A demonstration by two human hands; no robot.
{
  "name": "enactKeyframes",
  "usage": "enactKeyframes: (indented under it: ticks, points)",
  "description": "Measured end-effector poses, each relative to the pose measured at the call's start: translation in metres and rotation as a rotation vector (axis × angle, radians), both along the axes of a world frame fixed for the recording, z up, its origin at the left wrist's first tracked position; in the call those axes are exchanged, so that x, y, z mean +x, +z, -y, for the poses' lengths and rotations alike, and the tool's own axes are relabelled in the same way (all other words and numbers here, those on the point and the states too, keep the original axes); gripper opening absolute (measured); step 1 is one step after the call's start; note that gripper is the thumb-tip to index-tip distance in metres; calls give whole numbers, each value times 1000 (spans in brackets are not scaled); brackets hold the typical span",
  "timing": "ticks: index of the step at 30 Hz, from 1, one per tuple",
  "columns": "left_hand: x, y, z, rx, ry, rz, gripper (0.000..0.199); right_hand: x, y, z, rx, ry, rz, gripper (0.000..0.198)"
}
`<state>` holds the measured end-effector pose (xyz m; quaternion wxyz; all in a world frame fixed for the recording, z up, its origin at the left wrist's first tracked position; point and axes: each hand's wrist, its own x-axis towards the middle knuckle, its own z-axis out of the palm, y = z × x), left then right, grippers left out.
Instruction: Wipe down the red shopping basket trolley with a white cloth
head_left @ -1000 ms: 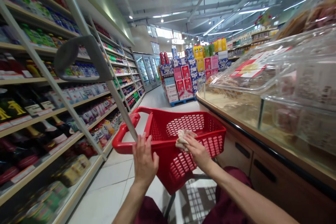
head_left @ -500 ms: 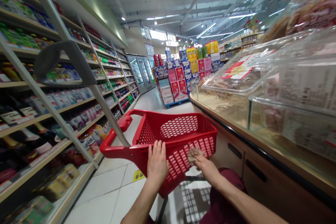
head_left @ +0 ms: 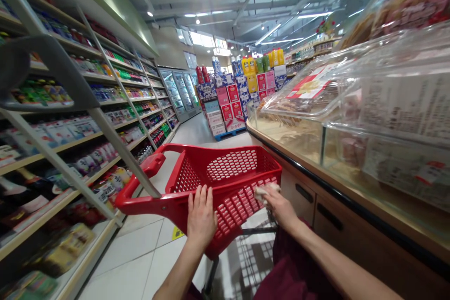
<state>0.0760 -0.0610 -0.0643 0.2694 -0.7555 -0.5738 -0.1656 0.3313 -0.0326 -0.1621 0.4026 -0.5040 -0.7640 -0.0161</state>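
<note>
A red plastic shopping cart (head_left: 225, 215) stands at an angle before me, and no goods show in its basket. My left hand (head_left: 202, 215) lies flat on the basket's near side, fingers stretched over the upper rim. At the basket's right end, my right hand (head_left: 281, 206) is closed around a crumpled, pale cleaning cloth (head_left: 266, 190). That cloth lies against the slotted side panel, just below the rim. The right fingertips are partly hidden by the cloth. A grey pole with a dark grey loop handle (head_left: 82, 89) rises from the cart's handle end at the left.
Shelves of drinks (head_left: 116, 98) line the left side. On the right is a wooden display counter (head_left: 302, 168) with glass edging and clear food packs (head_left: 316, 84). Stacked drink cartons (head_left: 232, 108) stand on a blue pallet ahead, with glass-door fridges (head_left: 179, 93) behind.
My right hand and the cloth have moved up the basket side toward its rim. My left hand stays on the side. The whole view has shifted, so the cart appears further left.
</note>
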Motion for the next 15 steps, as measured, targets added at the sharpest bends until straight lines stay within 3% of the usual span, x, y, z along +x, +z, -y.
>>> enactKeyframes:
  ticks: [2,4,7,9,13,15]
  points:
    - [0,-1,0,9,6,6,52,14,5,-9,70,-89,-67,44]
    - [1,-1,0,18,6,9,53,26,3,-13,40,-158,-93,43]
    - [1,0,0,14,-1,7,52,35,-12,-9,-95,-143,-55,39]
    - [1,0,0,9,-8,4,52,38,-15,-6,-100,-112,-38,37]
    - [2,0,0,23,-7,15,52,46,-1,-15,36,-195,-100,42]
    - [2,-1,0,26,-2,22,52,49,0,-17,-29,-229,-79,42]
